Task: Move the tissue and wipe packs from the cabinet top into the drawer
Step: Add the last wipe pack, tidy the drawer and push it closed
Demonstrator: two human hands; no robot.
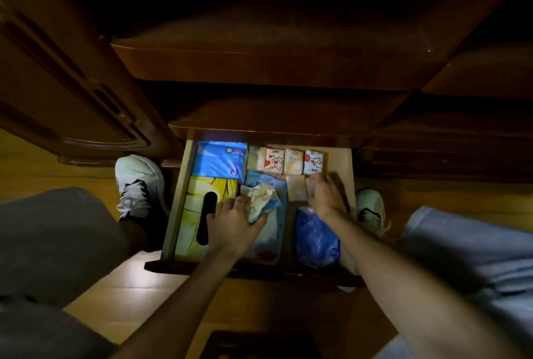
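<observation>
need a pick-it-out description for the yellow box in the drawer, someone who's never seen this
Start at the open light-wood drawer pulled out between the person's feet. Go to its left column: the flat yellow tissue box fills the near part, right behind the drawer front, with a blue plastic pack beyond it. It is the only yellow item, and it has a long black oval slot on top.

One beige tissue pack (293, 161) reads "Foc" — other print illegible.
</observation>
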